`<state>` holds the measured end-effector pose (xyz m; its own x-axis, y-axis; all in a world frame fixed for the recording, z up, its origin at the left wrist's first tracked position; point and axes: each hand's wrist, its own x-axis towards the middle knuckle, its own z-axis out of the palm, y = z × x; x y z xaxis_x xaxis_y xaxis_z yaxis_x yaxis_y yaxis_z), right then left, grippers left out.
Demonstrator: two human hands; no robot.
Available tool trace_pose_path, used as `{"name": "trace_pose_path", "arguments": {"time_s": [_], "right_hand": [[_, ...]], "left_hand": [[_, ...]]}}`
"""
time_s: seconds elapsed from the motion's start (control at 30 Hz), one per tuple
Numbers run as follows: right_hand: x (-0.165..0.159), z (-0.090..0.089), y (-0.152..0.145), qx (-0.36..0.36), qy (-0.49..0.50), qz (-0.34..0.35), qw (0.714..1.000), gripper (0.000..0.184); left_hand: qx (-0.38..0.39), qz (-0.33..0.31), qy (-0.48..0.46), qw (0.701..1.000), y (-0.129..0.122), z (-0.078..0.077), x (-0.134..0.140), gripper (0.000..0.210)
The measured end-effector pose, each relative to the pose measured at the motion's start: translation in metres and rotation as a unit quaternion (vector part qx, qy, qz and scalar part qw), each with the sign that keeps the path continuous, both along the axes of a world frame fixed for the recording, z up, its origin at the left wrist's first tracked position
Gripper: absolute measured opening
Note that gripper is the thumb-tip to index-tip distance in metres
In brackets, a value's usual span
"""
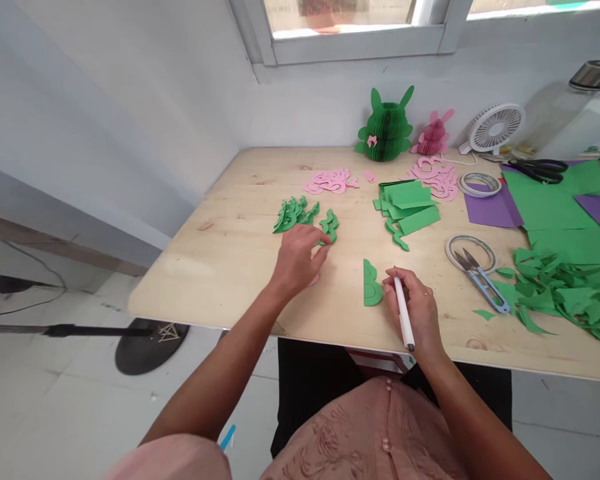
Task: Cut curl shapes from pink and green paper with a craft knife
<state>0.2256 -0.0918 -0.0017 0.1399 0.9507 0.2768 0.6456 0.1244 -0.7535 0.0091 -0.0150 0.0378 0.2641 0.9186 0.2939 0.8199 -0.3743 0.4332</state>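
My left hand (303,257) hovers at the near edge of a small stack of scalloped green paper cutouts (330,223), thumb and forefinger curved with a gap between them. Whether it touches the stack I cannot tell. Beyond it lies a looser pile of green cutouts (293,213). In my right hand (417,307) is a white pen (404,313), slanting with its dark end toward me. Just left of that hand, a green scalloped half-shape (371,285) with curved lines on it rests flat on the table.
Blue-handled snips (483,283) lie across a tape roll (470,241), beside green paper scraps (555,287). Folded green strips (410,207) and pink cutouts (330,180) sit farther back. Against the wall stand a green paper rabbit (387,130) and a white fan (496,128).
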Motion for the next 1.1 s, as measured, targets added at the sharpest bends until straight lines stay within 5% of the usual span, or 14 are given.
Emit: {"name": "trace_pose_path", "arguments": {"time_s": [0.17,0.47,0.73,1.1], "right_hand": [[0.0,-0.002,0.001,-0.007,0.009,-0.002,1.0,0.02],[0.005,0.004,0.003,-0.031,0.037,0.015,0.999,0.022],[0.02,0.007,0.016,-0.016,-0.096,0.04,0.994,0.025],[0.03,0.007,0.039,0.047,-0.246,0.083,0.965,0.023]], "left_hand": [[-0.028,-0.098,-0.013,0.995,-0.015,-0.01,0.023,0.017],[-0.051,-0.222,0.067,0.972,0.008,-0.016,0.043,0.029],[-0.096,-0.263,0.137,0.95,0.029,-0.006,0.049,0.025],[-0.136,-0.276,0.074,0.949,0.039,-0.003,0.04,0.016]]}}
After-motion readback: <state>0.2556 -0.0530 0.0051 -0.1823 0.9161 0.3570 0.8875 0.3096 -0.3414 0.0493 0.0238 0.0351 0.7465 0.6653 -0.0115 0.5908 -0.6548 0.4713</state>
